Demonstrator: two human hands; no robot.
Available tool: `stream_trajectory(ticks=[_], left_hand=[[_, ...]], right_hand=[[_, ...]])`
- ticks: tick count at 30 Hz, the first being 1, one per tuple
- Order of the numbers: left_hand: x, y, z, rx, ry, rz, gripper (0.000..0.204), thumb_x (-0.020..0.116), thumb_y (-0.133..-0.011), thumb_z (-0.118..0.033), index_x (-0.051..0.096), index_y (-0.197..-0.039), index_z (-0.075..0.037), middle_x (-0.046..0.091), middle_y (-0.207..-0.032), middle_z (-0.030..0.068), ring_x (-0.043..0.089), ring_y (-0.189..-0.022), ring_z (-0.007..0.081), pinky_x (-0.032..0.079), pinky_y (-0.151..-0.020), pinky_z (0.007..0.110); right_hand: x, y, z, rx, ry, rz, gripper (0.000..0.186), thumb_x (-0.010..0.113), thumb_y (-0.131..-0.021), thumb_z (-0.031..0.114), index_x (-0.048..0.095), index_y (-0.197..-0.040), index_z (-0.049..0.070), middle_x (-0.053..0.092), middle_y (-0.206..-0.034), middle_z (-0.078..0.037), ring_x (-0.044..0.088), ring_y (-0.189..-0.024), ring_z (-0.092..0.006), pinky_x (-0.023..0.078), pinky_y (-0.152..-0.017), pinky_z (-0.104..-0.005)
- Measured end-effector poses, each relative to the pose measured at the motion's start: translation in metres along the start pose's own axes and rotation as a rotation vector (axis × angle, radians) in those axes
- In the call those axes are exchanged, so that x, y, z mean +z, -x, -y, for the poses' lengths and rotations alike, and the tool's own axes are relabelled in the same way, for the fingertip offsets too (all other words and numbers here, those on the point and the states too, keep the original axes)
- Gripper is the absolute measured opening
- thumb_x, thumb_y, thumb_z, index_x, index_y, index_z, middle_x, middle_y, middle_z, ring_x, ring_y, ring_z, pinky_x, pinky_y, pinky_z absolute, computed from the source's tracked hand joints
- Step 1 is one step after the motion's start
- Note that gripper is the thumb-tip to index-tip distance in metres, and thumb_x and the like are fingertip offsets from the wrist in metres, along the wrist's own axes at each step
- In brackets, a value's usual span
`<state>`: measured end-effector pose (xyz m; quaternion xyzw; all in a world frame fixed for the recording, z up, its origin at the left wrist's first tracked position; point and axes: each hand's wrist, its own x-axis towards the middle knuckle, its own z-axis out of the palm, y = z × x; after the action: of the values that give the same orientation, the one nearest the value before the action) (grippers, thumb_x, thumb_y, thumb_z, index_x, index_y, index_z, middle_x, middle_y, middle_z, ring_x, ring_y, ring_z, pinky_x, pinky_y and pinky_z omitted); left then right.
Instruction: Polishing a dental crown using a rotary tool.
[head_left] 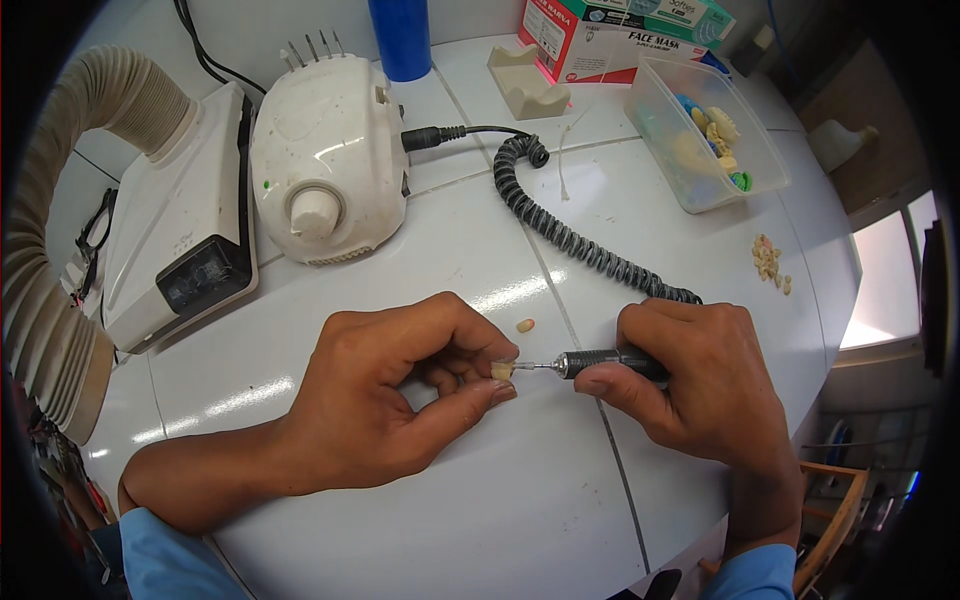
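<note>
White worktop point(450, 540) under fingers. Red-white box point(590, 65) well beyond them, printed lettering on front. Black handpiece point(610, 362) in right hand point(705, 370), fingers wrapped round. Left hand point(385, 390), fingers narrow, pinching small yellowish piece point(502, 370), metal bit point(538, 366) right at it; imo work's partway, can't tell how much's left.

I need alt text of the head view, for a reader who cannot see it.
A left hand pinches a small cream piece while the right hand holds a black handpiece, its thin bit at the piece, over a white table. A coiled cord leads from a white control box towards the right hand.
</note>
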<state>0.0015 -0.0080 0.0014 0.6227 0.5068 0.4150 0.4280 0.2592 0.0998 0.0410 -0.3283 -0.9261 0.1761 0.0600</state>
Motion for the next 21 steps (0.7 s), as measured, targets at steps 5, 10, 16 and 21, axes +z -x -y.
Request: stream_trajectory(ticks=[5, 10, 16, 21], left_hand=[[-0.0009, -0.0002, -0.0007, 0.001, -0.015, 0.008, 0.021, 0.082, -0.095, 0.001, 0.072, -0.114, 0.004, 0.079, -0.096, 0.0118, 0.077, -0.088, 0.0120, 0.061, -0.078, 0.025], [-0.0003, -0.0009, -0.0002, 0.008, -0.004, 0.008, 0.020, 0.080, -0.096, 0.002, 0.072, -0.114, 0.004, 0.079, -0.097, 0.0122, 0.078, -0.088, 0.0127, 0.061, -0.078, 0.025], [-0.0012, -0.0005, -0.0008, 0.009, -0.003, 0.013, 0.020, 0.078, -0.096, 0.003, 0.071, -0.114, 0.004, 0.079, -0.098, 0.0129, 0.078, -0.090, 0.0139, 0.062, -0.079, 0.025], [-0.0001, -0.0001, 0.0000, 0.002, 0.012, 0.004, 0.020, 0.078, -0.095, 0.004, 0.071, -0.114, 0.004, 0.079, -0.098, 0.0130, 0.079, -0.091, 0.0144, 0.063, -0.079, 0.025]], right_hand=[[0.0012, 0.0000, -0.0005, -0.013, -0.001, -0.017, 0.056, 0.078, -0.098, 0.056, 0.062, -0.073, 0.008, 0.061, -0.064, -0.006, 0.061, -0.052, -0.0281, 0.044, -0.051, -0.0416], [0.0005, 0.0005, -0.0004, -0.005, 0.005, -0.015, 0.056, 0.078, -0.097, 0.056, 0.062, -0.073, 0.008, 0.061, -0.064, -0.006, 0.061, -0.053, -0.0288, 0.044, -0.051, -0.0420], [-0.0002, 0.0000, 0.0001, -0.007, -0.010, -0.008, 0.056, 0.078, -0.098, 0.055, 0.061, -0.073, 0.008, 0.061, -0.064, -0.007, 0.062, -0.053, -0.0297, 0.045, -0.051, -0.0424], [-0.0004, 0.0001, 0.0002, -0.010, -0.003, -0.008, 0.056, 0.078, -0.098, 0.055, 0.061, -0.073, 0.008, 0.061, -0.064, -0.007, 0.062, -0.053, -0.0298, 0.045, -0.051, -0.0426]])
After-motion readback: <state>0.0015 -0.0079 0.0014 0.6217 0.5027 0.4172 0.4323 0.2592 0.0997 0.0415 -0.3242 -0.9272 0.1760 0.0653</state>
